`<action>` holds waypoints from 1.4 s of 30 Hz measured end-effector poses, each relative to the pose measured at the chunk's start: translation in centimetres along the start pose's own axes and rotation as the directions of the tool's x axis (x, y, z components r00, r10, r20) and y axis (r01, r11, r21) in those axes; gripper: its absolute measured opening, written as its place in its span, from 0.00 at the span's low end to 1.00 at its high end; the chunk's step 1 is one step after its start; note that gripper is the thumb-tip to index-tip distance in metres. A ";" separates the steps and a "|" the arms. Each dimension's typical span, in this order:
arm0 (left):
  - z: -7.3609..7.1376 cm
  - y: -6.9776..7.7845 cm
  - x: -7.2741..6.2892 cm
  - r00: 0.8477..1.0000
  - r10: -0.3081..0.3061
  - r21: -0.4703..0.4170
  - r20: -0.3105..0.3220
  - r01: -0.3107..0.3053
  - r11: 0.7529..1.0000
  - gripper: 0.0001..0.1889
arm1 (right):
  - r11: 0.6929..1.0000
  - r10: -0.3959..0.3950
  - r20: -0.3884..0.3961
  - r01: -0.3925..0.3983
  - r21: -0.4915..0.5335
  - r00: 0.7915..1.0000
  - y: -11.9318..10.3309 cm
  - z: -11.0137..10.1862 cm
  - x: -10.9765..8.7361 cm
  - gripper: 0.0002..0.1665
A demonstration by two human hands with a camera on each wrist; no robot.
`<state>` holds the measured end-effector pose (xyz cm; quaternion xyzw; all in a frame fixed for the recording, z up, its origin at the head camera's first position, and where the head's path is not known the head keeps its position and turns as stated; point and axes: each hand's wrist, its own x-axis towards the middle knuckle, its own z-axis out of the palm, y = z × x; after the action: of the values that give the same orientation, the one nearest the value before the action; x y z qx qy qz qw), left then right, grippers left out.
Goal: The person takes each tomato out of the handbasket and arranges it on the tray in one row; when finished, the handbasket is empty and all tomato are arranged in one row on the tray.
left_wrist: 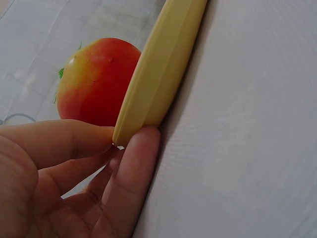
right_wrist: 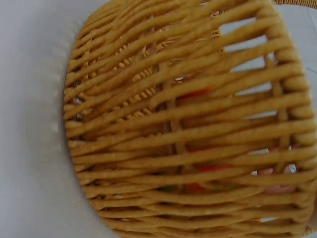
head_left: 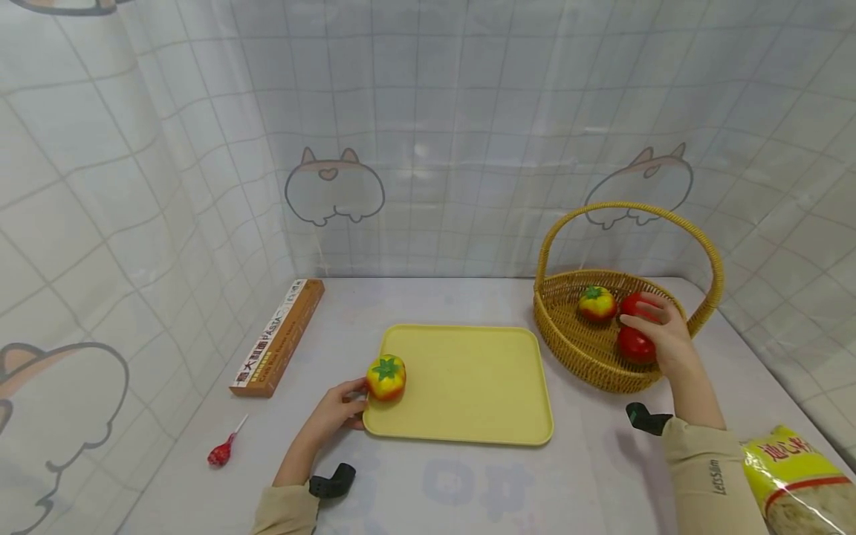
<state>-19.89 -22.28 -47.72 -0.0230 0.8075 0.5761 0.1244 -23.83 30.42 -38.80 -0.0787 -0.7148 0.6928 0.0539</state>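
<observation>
Left hand (head_left: 336, 410) pinches smooth rectangular yellow tray (head_left: 471, 386), likely steadying it; right hand (head_left: 669, 338), fingers parted above glossy round red fruit (head_left: 634, 346), grip unclear.

At left of white table (head_left: 602, 461), we note brown-and-white pasta box (head_left: 277, 338), lying aslant, lettered "PASTA". Nearer us, lollipop (head_left: 220, 454) in red wrapper, white stick angled toward box, near but apart. At right front, we see yellow-topped bag (head_left: 799, 479) with red band, cut off by frame edge. Behind, grid-patterned sheet (head_left: 435, 111) bearing outlined animal drawings (head_left: 334, 192). On tabletop, faint bluish print (head_left: 448, 481), illegible to us.
</observation>
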 end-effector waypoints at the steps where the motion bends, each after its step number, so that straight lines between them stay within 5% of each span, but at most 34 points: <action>1: 0.0 -0.1 0.0 1.000 -0.001 0.001 -0.002 0.001 1.000 0.29 | 1.000 0.004 -0.006 -0.004 0.009 1.000 0.0 0.0 0.1 0.36; 8: 0.1 0.1 0.1 1.000 -0.006 0.012 -0.009 0.006 1.000 0.28 | 0.999 0.019 -0.083 -0.023 -0.049 0.996 0.3 -0.1 0.4 0.36; 13: 0.4 1.7 -0.9 1.000 -0.001 0.016 0.000 0.001 1.000 0.27 | 0.996 0.059 -0.088 -0.064 -0.054 0.994 0.5 -0.1 0.8 0.39; 26: 0.3 3.0 -1.9 1.000 0.000 0.004 0.000 0.000 1.000 0.27 | 0.980 0.141 0.043 -0.134 -0.146 0.989 1.0 0.0 1.6 0.48; 35: 0.1 0.5 -0.2 1.000 -0.007 0.002 -0.005 0.007 1.000 0.29 | 0.928 0.225 0.212 -0.143 -0.343 0.951 1.2 -0.1 2.0 0.50; 42: 0.0 -0.3 0.1 1.000 -0.006 0.000 0.010 0.006 1.000 0.30 | 0.898 0.266 0.236 -0.150 -0.415 0.935 1.4 0.0 2.0 0.51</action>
<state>-19.98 -22.40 -48.05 -0.0226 0.8068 0.5758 0.1301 -25.74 30.81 -40.25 -0.0634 -0.8257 0.5423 -0.1422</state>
